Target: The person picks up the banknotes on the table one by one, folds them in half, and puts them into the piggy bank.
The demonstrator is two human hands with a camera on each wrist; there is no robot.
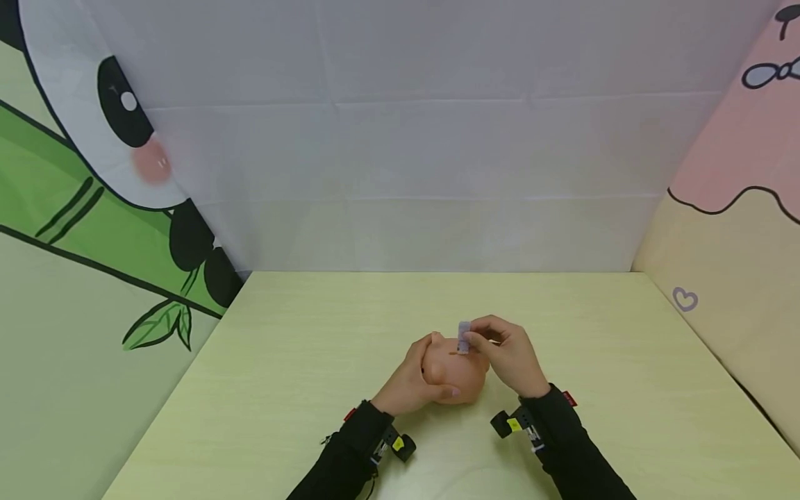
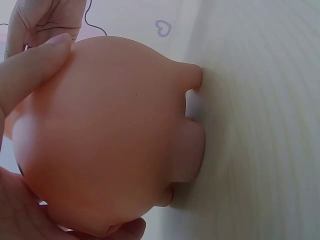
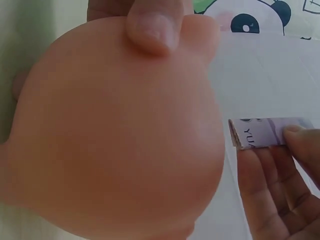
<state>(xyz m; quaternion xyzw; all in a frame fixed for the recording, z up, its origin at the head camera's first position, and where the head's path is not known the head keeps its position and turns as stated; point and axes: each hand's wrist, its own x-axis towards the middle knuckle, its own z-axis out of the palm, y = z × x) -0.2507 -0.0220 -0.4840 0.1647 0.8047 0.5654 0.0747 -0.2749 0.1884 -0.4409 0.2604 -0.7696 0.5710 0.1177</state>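
From above, the head view takes in the whole pale green table, with a peach-coloured piggy bank standing near its near edge, about midway between left and right. The left hand cups the bank's left side, fingers and thumb curled round its body. The right hand pinches a folded banknote upright over the top of the bank, its lower end at the bank's back.

The left wrist view adds what the head view cannot show: the bank's stubby feet resting on the tabletop, and the thumb pressed on its smooth, rounded shell. The right wrist view shows the note close up, pale lilac with printed letters, held between fingertips just beside the bank's curve.

Bare tabletop lies far, left and right of the hands. A white backdrop closes the far edge, a panda-and-bamboo panel the left, and a pink and cream panel the right.

The bank is plain, matt and unmarked, with 1 ear-like bump visible.
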